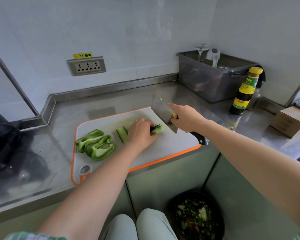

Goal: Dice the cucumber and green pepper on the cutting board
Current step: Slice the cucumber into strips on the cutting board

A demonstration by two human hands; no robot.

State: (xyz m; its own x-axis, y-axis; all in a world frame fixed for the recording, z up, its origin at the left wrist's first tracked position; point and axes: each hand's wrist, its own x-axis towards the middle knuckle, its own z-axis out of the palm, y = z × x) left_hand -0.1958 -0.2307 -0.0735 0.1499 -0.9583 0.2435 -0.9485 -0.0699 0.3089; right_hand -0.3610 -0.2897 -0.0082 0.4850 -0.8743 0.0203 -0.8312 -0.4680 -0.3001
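1. Nearest the camera, two knees (138,224) in pale trousers were seen below the counter edge, and beside them a dark round bin (196,217) holding green scraps.
2. A white cutting board (163,149) with an orange rim was laid on the steel counter (62,118), its near edge flush with the counter front.
3. Green pepper pieces (97,144), cut open with the pale inside showing, were heaped on the board's left part.
4. A cucumber strip (122,135) was left lying flat between the pepper and the left hand (142,134).
5. The left hand was curled over a cucumber piece (157,129) near the board's middle, which was pinned down with only its cut end showing.
6. The black handle of a cleaver (163,113) was gripped by the right hand (185,118), with the index finger stretched along the blade's spine.
7. The blade was held tilted just right of the cucumber piece, with green bits stuck to it; whether its edge met the board could not be told. A small yellow emblem near the handle could not be read.
8. Farther right, a dark sauce bottle (244,90) with a yellow cap and a yellow-green label was stood on the counter; its print was too small to be read.
9. A cardboard box (288,122) was placed at the right edge.
10. A grey plastic tub (215,78) was set against the back wall.
11. On the wall, a triple socket panel (86,66) was mounted, and above it a yellow sticker (82,55) was marked "小心触电".
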